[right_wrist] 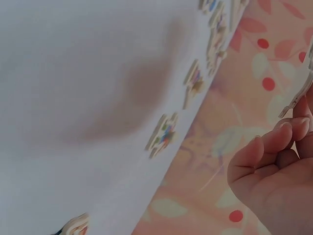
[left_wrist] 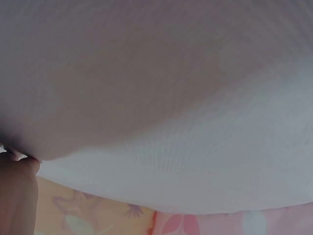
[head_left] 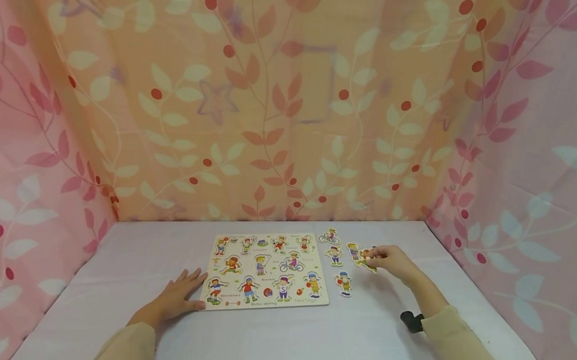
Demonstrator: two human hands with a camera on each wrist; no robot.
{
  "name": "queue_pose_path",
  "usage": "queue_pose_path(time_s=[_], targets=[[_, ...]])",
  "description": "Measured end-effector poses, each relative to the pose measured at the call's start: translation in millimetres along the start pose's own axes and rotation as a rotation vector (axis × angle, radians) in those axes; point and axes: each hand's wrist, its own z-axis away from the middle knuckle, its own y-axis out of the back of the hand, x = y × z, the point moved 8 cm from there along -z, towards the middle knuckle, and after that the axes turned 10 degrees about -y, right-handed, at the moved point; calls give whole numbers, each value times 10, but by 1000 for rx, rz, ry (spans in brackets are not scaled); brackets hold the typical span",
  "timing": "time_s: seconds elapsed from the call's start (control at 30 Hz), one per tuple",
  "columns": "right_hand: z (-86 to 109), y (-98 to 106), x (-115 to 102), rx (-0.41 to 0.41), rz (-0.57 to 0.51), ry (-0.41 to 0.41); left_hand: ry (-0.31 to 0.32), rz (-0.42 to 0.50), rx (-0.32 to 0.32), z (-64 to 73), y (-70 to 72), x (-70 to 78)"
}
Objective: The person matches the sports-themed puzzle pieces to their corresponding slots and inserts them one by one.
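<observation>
Right grip (head_left: 392,261) pinching cutout (head_left: 365,264); left grip (head_left: 177,296) spread at board (head_left: 247,266); white table (head_left: 280,342), leaf-print curtains (head_left: 281,130).

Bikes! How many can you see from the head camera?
2: one bike pictured on the puzzle board, another on a loose piece beside the board's far right corner. More could be hidden around the right hand.

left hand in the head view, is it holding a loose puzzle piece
No, the left hand rests at the left edge of the puzzle board, while the right hand holds a puzzle piece.
</observation>
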Motion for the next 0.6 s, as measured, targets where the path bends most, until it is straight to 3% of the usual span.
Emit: queue_pose_path(time_s=[0.2,0.6], targets=[[-20,-102,-133,-1,-18,-24,-6,-3,2,7,-7,1],[-97,-344,-360,-38,-42,34,-2,-1,1,11,10,26]])
